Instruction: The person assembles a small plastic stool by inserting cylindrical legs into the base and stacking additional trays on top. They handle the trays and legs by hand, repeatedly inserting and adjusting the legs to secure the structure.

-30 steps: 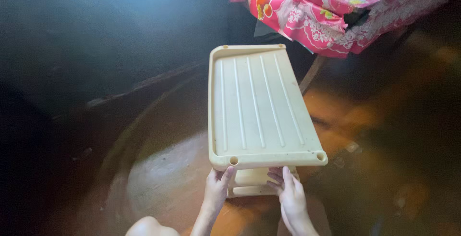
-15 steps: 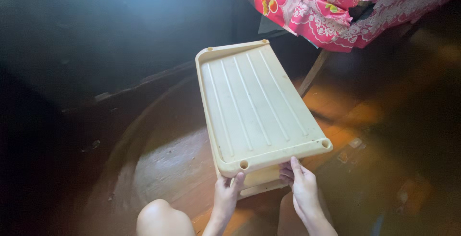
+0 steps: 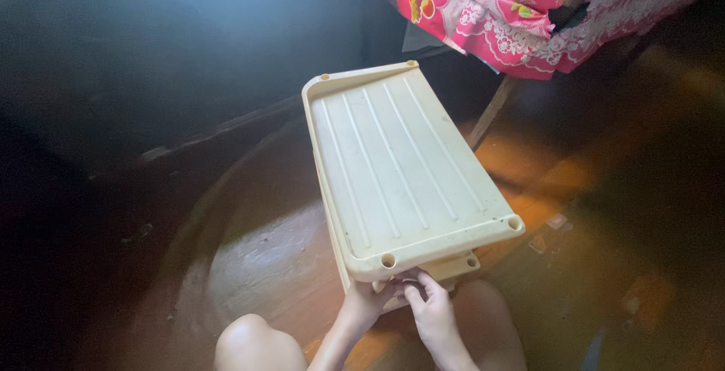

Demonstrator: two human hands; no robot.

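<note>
A cream plastic shelf panel [image 3: 400,167] with raised ribs and round corner holes tilts up in front of me. Beneath its near edge a second, similar cream piece [image 3: 453,265] sticks out. My left hand [image 3: 368,304] reaches under the panel's near edge, fingers curled against the underside. My right hand [image 3: 434,312] sits beside it, fingertips pressed on the lower piece just under the edge. Both hands are close together, partly hidden by the panel.
My bare knees [image 3: 253,341] show at the bottom. A table draped in a pink floral cloth [image 3: 521,8] stands at the upper right, with a wooden leg [image 3: 491,114] below it. The worn floor [image 3: 264,258] is dim; the left side lies in dark shadow.
The panel has swung so its far end points more to the left and sits lower in view. My hands have drawn closer together under the near edge.
</note>
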